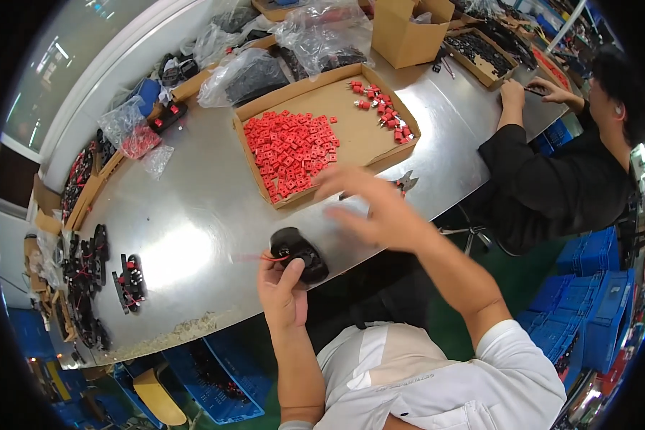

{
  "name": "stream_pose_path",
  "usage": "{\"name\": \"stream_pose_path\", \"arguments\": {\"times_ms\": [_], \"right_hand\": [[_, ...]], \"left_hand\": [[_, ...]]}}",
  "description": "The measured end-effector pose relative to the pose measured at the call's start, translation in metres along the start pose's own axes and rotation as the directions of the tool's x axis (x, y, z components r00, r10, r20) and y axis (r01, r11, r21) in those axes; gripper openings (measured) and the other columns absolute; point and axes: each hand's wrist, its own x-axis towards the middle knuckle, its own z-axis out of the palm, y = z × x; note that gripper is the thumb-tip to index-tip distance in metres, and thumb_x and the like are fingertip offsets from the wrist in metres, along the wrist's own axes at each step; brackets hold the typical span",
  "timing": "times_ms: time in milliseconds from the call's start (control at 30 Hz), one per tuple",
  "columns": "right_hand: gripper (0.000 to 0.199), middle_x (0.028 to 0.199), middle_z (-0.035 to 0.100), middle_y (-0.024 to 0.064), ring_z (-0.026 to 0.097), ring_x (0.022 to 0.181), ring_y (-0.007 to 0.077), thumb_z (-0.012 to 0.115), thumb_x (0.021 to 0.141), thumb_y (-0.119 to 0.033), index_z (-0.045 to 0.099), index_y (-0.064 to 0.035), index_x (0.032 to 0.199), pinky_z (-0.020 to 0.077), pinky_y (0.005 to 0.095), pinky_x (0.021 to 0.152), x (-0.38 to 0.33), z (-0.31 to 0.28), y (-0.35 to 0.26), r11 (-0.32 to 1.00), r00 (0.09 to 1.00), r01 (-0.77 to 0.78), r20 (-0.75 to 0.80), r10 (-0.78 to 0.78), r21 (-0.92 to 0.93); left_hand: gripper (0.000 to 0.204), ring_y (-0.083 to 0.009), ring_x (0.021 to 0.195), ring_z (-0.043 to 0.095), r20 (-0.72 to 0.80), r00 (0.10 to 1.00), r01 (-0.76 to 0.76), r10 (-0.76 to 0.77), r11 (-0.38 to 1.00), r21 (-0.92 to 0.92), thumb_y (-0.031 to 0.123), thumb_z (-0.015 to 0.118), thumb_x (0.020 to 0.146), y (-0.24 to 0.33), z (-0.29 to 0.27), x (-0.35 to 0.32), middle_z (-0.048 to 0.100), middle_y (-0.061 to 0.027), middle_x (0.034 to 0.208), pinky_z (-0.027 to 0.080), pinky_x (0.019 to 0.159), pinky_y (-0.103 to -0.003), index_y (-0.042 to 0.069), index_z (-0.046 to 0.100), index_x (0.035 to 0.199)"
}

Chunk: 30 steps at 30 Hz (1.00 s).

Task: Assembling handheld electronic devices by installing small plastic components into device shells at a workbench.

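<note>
My left hand (283,290) pinches a black plastic housing (299,247) with a red wire (291,259) at it, just over the table's front edge. Its thumb lies on the hollow inner side. Slightly blurred, my right hand (362,208) hovers with fingers apart beside the near wall of a shallow cardboard tray (351,140); nothing shows in it. A heap of small red plastic blocks (290,154) fills the tray's left part. Red plug-like pieces (387,115) lie scattered at its right. Cutting pliers (407,183) rest on the table just beyond my right hand.
Several black assemblies (86,279) line the metal table's (215,301) left end, with another (130,283) nearby. Plastic bags (315,36) and a cardboard box (408,36) stand behind the tray. A co-worker (552,165) sits at the right. Blue crates (588,308) stand below.
</note>
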Motion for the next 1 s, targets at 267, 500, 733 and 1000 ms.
{"name": "stream_pose_path", "arguments": {"times_ms": [267, 500, 733, 1000], "right_hand": [[0.031, 0.108, 0.064, 0.0175, 0.064, 0.099, 0.0333, 0.066, 0.090, -0.015, 0.065, -0.0056, 0.120, 0.0518, 0.0411, 0.087, 0.067, -0.064, 0.139, 0.755, 0.975, -0.223, -0.149, 0.166, -0.617], [0.022, 0.102, 0.065, 0.0185, 0.064, 0.097, 0.0366, 0.067, 0.087, -0.011, 0.064, -0.0030, 0.107, 0.0514, 0.0442, 0.086, 0.073, -0.053, 0.142, 0.644, 0.990, -0.141, -0.122, 0.074, -0.752], [0.032, 0.100, 0.062, 0.0041, 0.066, 0.083, 0.0133, 0.061, 0.098, -0.009, 0.059, -0.0066, 0.130, 0.0553, 0.0281, 0.073, -0.018, 0.047, 0.014, 0.667, 0.882, -0.418, 0.098, 0.462, 0.617], [0.037, 0.103, 0.060, 0.0020, 0.061, 0.089, 0.0094, 0.065, 0.096, -0.009, 0.059, -0.0046, 0.132, 0.0534, 0.0258, 0.077, -0.049, 0.080, 0.015, 0.515, 0.833, -0.456, 0.145, 0.533, 0.725]], "left_hand": [[0.038, -0.0192, 0.099, 0.064, -0.073, 0.996, 0.047, -0.057, 0.991, -0.128, -0.001, 0.069, 0.089, -0.003, -0.007, -0.005, 0.064, -0.0076, 0.114, 0.054, 0.088, -0.035, 0.006, 0.054, 0.124], [0.037, -0.0208, 0.103, 0.063, -0.135, 0.990, -0.062, 0.045, 0.991, -0.121, -0.003, 0.066, 0.090, 0.000, -0.016, -0.011, 0.064, -0.0080, 0.115, 0.053, 0.090, -0.038, 0.007, 0.055, 0.124], [0.036, -0.0209, 0.110, 0.061, -0.118, 0.991, -0.093, 0.061, 0.953, -0.288, 0.004, 0.063, 0.095, -0.002, -0.019, 0.005, 0.061, -0.0083, 0.121, 0.051, 0.095, -0.037, 0.008, 0.051, 0.129], [0.035, -0.0214, 0.112, 0.059, -0.092, 0.989, -0.134, 0.114, 0.957, -0.255, 0.007, 0.062, 0.097, -0.013, -0.008, 0.011, 0.059, -0.0078, 0.124, 0.049, 0.097, -0.037, 0.009, 0.050, 0.129]]}}
